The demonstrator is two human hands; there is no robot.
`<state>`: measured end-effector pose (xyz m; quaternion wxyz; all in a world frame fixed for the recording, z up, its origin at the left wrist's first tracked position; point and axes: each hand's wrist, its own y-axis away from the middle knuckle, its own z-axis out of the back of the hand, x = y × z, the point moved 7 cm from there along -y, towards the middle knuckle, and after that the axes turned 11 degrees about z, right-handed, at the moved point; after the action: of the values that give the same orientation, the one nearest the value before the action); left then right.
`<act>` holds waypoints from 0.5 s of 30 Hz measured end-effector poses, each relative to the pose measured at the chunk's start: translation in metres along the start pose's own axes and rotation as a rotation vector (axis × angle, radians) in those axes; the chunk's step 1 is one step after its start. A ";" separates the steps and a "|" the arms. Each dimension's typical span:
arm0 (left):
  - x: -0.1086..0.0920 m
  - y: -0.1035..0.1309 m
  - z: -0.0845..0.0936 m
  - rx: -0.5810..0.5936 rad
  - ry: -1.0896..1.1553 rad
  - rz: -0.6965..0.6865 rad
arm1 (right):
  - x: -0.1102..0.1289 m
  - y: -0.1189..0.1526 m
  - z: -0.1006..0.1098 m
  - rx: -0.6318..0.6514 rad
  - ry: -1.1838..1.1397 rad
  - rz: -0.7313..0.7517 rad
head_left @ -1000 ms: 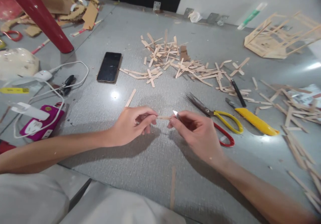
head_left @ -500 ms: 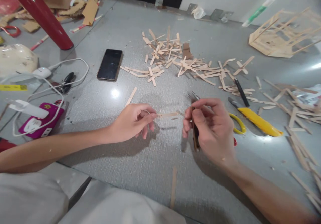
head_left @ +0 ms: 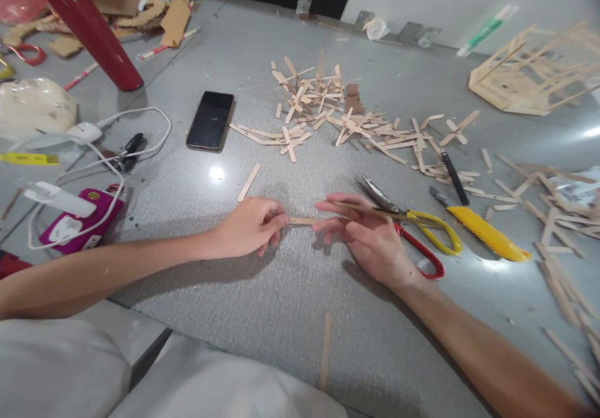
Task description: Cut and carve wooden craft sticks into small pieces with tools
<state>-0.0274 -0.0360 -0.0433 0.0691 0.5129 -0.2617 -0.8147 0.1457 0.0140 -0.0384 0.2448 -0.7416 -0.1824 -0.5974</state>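
Between the thumb and fingers of my left hand is a thin wooden craft stick, lying level and pointing right. My right hand faces it, fingertips at or very near the stick's far end; contact is unclear. A slim brownish tool runs across that hand, held by it; its kind does not show clearly. Just beyond lie scissors with one yellow and one red handle, blades pointing away to the left. One loose craft stick rests behind my left hand, another near the front edge.
A heap of craft sticks spreads across the back. The phone lies left of it. At right are a yellow-handled cutter, a black pen-like tool and a stick frame. A power bank with cables sits left.
My right hand has moved left towards the stick and its fingers have stretched out. The brownish tool has swung from upright to nearly level. More of the scissors shows.
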 end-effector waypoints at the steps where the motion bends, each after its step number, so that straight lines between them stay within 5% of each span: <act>1: 0.000 0.000 0.000 0.000 -0.005 -0.002 | 0.001 0.001 -0.001 -0.021 0.057 0.019; 7: -0.004 0.000 -0.001 -0.041 -0.093 -0.023 | 0.014 0.013 -0.016 -0.141 0.565 0.159; 15: -0.006 -0.001 -0.003 -0.061 -0.132 -0.049 | 0.009 0.014 -0.027 -0.011 0.676 0.227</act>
<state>-0.0222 -0.0339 -0.0397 0.0474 0.4621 -0.2282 -0.8556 0.1344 -0.0133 -0.0272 0.3521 -0.5188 -0.0044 -0.7790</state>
